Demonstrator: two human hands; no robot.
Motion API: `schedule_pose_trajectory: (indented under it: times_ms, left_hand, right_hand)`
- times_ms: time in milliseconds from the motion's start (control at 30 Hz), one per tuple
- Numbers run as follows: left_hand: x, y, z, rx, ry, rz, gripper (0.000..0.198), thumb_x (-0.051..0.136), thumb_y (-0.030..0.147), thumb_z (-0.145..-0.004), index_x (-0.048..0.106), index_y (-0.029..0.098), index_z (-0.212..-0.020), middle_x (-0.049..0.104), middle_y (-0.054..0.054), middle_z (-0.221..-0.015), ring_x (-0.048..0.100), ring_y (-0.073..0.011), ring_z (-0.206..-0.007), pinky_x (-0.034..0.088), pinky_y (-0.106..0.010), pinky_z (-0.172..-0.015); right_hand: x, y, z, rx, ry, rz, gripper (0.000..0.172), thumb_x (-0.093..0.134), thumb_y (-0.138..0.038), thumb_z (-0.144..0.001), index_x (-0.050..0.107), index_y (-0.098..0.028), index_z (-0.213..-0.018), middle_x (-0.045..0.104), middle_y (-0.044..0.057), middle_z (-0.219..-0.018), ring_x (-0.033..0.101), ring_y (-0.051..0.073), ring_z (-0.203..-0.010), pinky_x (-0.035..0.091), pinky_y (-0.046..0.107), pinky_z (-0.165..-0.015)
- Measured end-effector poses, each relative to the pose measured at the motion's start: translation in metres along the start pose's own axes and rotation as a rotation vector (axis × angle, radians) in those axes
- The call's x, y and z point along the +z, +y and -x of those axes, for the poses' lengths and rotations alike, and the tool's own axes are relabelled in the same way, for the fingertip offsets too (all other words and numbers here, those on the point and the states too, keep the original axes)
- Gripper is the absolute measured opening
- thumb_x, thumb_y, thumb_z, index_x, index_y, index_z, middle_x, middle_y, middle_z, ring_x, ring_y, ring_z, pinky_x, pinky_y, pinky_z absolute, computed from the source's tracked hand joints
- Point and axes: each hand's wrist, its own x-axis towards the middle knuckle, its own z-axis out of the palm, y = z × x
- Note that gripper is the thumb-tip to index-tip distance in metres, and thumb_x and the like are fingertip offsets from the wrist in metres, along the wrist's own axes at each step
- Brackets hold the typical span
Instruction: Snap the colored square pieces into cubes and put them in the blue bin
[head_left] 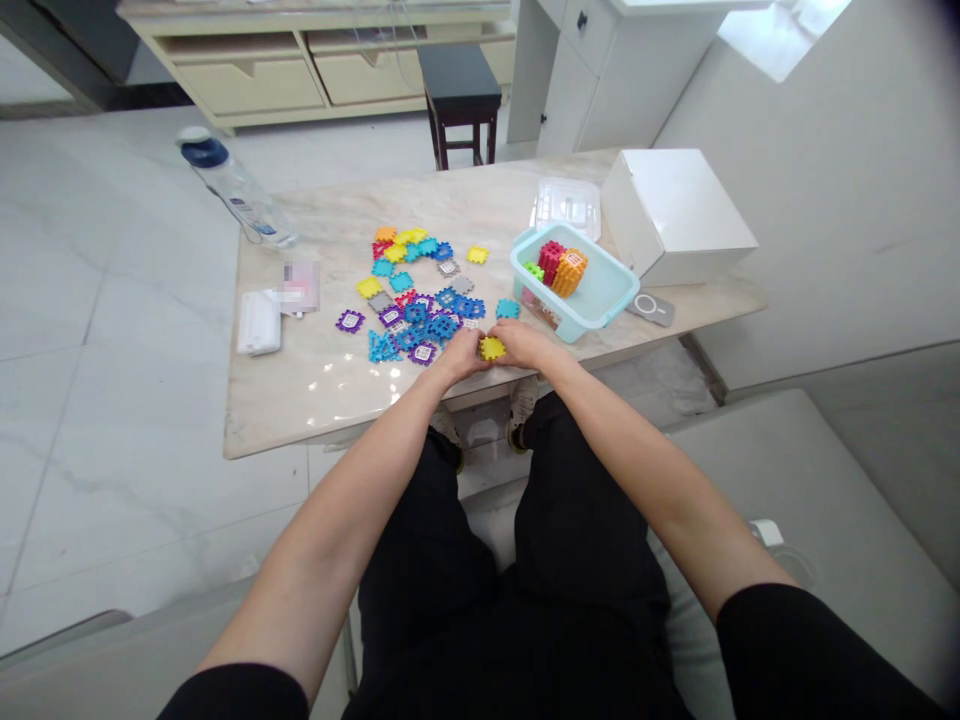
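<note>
Between my two hands, at the table's near edge, is a yellow interlocking tile (493,348) with notched edges. My left hand (463,355) closes on its left side and my right hand (523,345) on its right. Just left of my hands lies a loose pile of blue and purple tiles (420,328). Farther back are yellow, teal, red and grey tiles, among them a lone yellow tile (477,255). A teal tile (508,308) rests beyond my right hand. The light-blue basket (613,312) holds stacked orange tiles (570,272), red tiles (551,260) and some green ones.
A water bottle (244,195) stands at the table's left end, near a white pack (259,322). Behind the basket are a clear plastic lid (568,205) and a white box (679,215). A grey phone-like object (652,308) lies right of the basket. A dark stool (460,85) stands beyond the table.
</note>
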Motion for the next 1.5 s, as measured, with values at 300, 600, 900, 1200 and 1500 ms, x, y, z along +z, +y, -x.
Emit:
schedule_pose_trajectory:
  times_ms: [300,600,900,1200,1500]
  left_hand:
    - [0.002,0.0,0.001,-0.02,0.027,-0.002,0.035,0.095,0.038,-0.079,0.078,0.017,-0.103,0.08,-0.01,-0.1,0.074,-0.0297,-0.094,0.059,-0.038,-0.088]
    - [0.011,0.012,-0.004,-0.124,0.033,-0.041,0.058,0.106,0.052,-0.071,0.081,0.016,-0.109,0.083,-0.015,-0.105,0.078,-0.0375,-0.106,0.061,-0.041,-0.093]
    - [-0.022,-0.032,0.021,-0.233,0.012,-0.097,0.041,0.103,0.033,-0.073,0.081,0.018,-0.104,0.083,-0.014,-0.099,0.08,-0.0396,-0.107,0.062,-0.04,-0.091]
    - [-0.024,-0.032,0.028,-0.201,0.058,-0.053,0.037,0.093,0.031,-0.083,0.078,0.022,-0.115,0.081,-0.012,-0.11,0.076,-0.0341,-0.109,0.059,-0.039,-0.092]
    - [-0.034,-0.021,0.031,-0.24,0.148,-0.017,0.036,0.085,0.023,-0.085,0.074,0.022,-0.119,0.069,-0.017,-0.134,0.071,-0.0419,-0.12,0.058,-0.048,-0.097]
  right_hand:
    - [0.011,0.008,-0.005,0.014,0.024,-0.073,0.069,0.096,-0.029,-0.09,0.068,-0.011,-0.15,0.069,0.021,-0.148,0.066,0.034,-0.141,0.05,0.043,-0.123]
    - [0.009,0.009,0.024,0.157,0.218,-0.215,0.079,0.089,-0.04,-0.097,0.057,-0.006,-0.16,0.059,0.028,-0.159,0.056,0.037,-0.154,0.043,0.049,-0.133]
    - [0.013,-0.025,0.0,0.418,0.047,-0.026,0.07,0.084,-0.062,-0.1,0.076,-0.004,-0.137,0.076,0.031,-0.138,0.073,0.042,-0.131,0.058,0.047,-0.117]
    - [0.013,-0.041,-0.015,0.486,0.033,0.05,0.07,0.085,-0.059,-0.096,0.077,-0.004,-0.14,0.076,0.032,-0.141,0.074,0.04,-0.131,0.061,0.044,-0.113]
    - [0.009,-0.053,-0.016,0.494,-0.007,0.047,0.058,0.082,-0.046,-0.101,0.078,-0.005,-0.141,0.078,0.031,-0.138,0.076,0.039,-0.134,0.061,0.042,-0.113]
